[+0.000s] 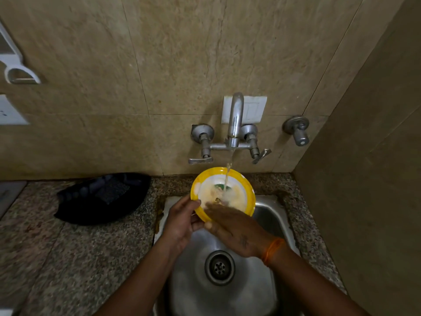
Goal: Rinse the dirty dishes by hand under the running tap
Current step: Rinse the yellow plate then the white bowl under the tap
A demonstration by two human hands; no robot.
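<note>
We see a glossy yellow plate, likely plastic, smeared with pale residue. The sink is brushed steel, dull and wet; the tap is smooth metal with a soft shine. Our worktop is speckled polished granite, the wall matt beige stone tile. A black tray looks matt.

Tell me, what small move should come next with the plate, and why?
Probably keep rubbing: sweep the right hand across the plate toward its far side. The left hand holds the rim, the water lands on the middle, and pale residue shows there, so the plate looks not yet clean.
</note>
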